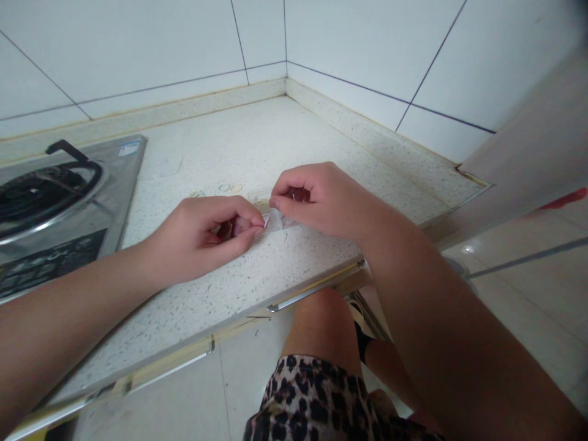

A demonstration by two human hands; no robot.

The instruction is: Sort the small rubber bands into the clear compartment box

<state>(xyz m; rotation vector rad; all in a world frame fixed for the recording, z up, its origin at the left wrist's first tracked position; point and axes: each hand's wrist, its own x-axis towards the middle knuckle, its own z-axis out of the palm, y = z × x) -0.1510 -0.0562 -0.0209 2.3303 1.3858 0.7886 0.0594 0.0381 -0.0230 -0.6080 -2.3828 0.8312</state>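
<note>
Low over the front of the speckled counter (pixel 220 269), my two hands are close together. My right hand (pixel 316 199) pinches a small clear plastic bag (pixel 275 218) between thumb and forefinger. The fingertips of my left hand (pixel 215 229) are pressed together at the bag's left side, on a tiny pale pinkish piece (pixel 266 221) too small to name. Behind the hands lie thin rings like small rubber bands (pixel 236 187), pale yellow and greenish. More bands (pixel 197 194) show just behind my left hand. A clear flat plastic case (pixel 258 195) is partly hidden by my right hand.
A gas stove (pixel 114 184) with a black burner is set into the counter at left. White tiled walls (pixel 184 43) meet in the back corner. Metal drawer handles (pixel 316 288) run under the counter's front edge, near my knee (pixel 321 324). Tiled floor shows at right.
</note>
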